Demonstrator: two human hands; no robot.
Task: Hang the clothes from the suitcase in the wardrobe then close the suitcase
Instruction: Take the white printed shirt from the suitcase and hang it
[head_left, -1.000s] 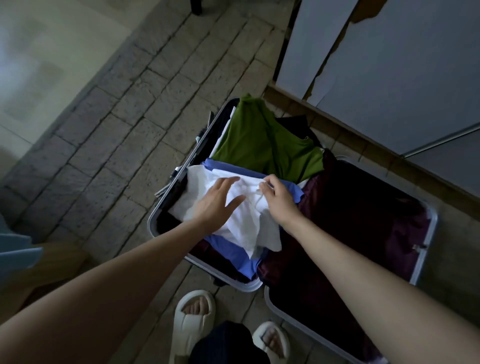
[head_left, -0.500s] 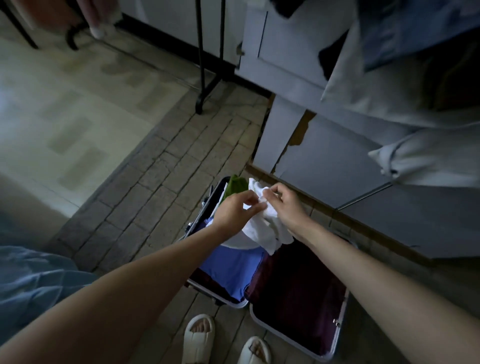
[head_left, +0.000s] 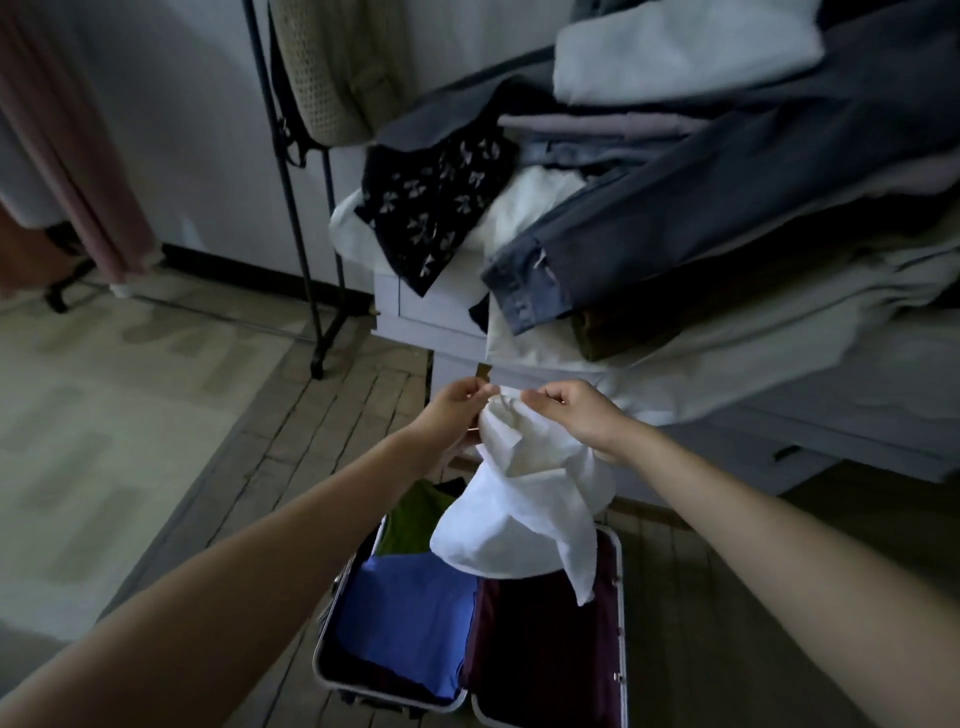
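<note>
Suitcase (head_left: 618, 582) cut off at bottom edge, green garment (head_left: 410, 519) half hidden behind white shirt (head_left: 519, 509), crumpled, dangling, left hand (head_left: 457, 410) and right hand (head_left: 576, 415) fingers pinching its top edge

White garment (head_left: 519, 519) hides suitcase (head_left: 618, 551) middle — near end cropped.

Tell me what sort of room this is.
Probably a bedroom or dressing area at home: a clothes rack stands by the wall, a heap of clothes lies on white drawers, and both hands lift a white garment from an open suitcase on the floor.
</note>
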